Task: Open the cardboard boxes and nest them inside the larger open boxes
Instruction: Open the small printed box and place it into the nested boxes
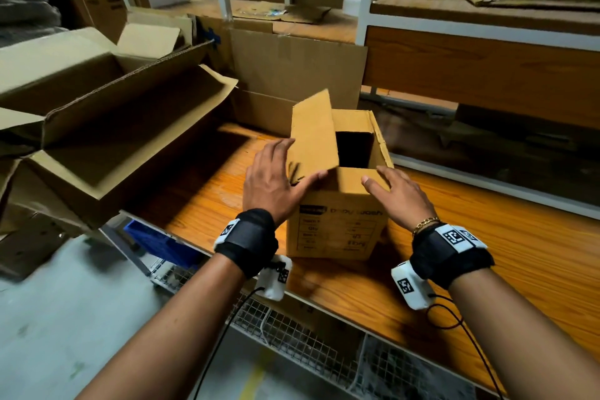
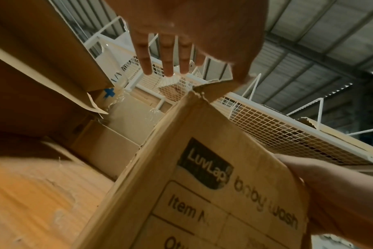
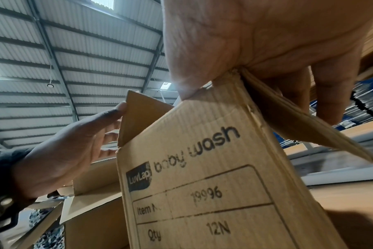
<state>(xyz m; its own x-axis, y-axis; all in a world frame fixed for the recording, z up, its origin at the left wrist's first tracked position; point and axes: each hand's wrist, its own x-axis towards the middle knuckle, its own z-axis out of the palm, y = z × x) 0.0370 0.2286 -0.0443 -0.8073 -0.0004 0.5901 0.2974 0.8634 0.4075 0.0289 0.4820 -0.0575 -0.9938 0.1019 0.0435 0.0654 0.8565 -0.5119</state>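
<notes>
A small cardboard box (image 1: pixel 337 230) printed "baby wash" stands upright on the wooden table (image 1: pixel 487 237), its top partly open and dark inside. Its left flap (image 1: pixel 313 136) stands raised. My left hand (image 1: pixel 272 178) lies against that flap, straight fingers on its outer side and thumb across its lower near corner. My right hand (image 1: pixel 399 195) rests on the box's near right corner. In the right wrist view its thumb touches the front wall and its fingers (image 3: pixel 328 101) lie over the outward-folded right flap (image 3: pixel 298 121). A large open box (image 1: pixel 130 140) lies tilted to the left.
Another cardboard box (image 1: pixel 292 75) stands right behind the small one. White shelf frames (image 1: pixel 363 19) with wooden boards rise at the back and right. Under the table edge are a blue bin (image 1: pixel 156 237) and a wire mesh shelf (image 1: pixel 308 334). More cartons are stacked far left.
</notes>
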